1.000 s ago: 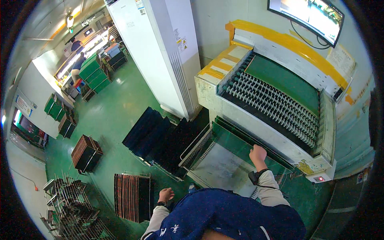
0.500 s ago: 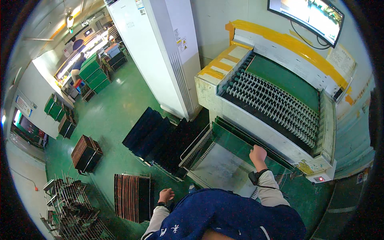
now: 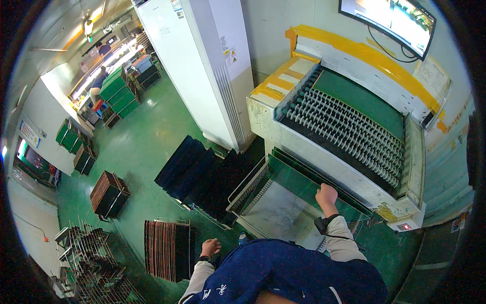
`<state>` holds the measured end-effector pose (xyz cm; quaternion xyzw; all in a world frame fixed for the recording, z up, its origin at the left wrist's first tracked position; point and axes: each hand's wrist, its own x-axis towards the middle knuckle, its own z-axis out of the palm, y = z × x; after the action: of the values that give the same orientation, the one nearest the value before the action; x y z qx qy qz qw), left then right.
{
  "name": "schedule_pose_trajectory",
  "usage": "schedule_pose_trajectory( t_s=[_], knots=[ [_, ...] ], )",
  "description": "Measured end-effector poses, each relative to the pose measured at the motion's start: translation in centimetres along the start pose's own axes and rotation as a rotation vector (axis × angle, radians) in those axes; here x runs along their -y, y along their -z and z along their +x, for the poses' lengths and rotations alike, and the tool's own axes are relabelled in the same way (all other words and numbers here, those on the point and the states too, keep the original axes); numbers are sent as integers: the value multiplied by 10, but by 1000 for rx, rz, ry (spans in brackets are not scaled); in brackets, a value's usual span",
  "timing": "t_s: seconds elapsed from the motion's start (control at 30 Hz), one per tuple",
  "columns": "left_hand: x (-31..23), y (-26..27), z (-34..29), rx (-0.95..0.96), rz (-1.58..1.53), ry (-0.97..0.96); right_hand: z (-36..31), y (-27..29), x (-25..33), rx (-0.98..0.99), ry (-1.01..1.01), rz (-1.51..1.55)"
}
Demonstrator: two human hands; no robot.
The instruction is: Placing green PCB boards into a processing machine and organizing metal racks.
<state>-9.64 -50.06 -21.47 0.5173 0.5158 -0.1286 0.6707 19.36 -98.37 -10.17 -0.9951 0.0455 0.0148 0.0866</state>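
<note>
My right hand (image 3: 326, 195) is closed in a fist over the upper edge of the green panels (image 3: 298, 175) that stand in a wire rack in front of the conveyor machine. What its fingers hold, if anything, is hidden. Low at my left side, my left hand (image 3: 210, 247) hangs with curled fingers and nothing visible in them. It is nearest to a rack of upright copper-edged panels (image 3: 166, 251) on the floor. A pale grey plate (image 3: 286, 205) lies beside the green panels, below my right hand. Another green panel (image 3: 362, 104) rests on the machine's white rollers (image 3: 349, 134).
Dark sheets (image 3: 190, 175) fill racks left of the machine. A tall white cabinet (image 3: 197, 66) stands behind them. Bare metal racks (image 3: 93, 263) crowd the lower left, near another panel rack (image 3: 109, 195). A monitor (image 3: 392, 23) hangs above. People work at a distant lit bench (image 3: 114, 58).
Both my hands stay where they were. At the distant bench, a person's head and upper body show more plainly now.
</note>
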Motion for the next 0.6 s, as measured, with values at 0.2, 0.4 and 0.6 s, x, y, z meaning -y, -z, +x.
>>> schedule_pose_trajectory(
  t_s=[0.2,0.4,0.6],
  knots=[
    [-1,0,2,1,-11,13,0,-2,0,-15,-2,-5],
    [0,2,5,32,5,1,0,0,1,7,-16,-12],
    [-2,0,4,40,1,-7,0,1,0,6,-22,0]
  ],
)
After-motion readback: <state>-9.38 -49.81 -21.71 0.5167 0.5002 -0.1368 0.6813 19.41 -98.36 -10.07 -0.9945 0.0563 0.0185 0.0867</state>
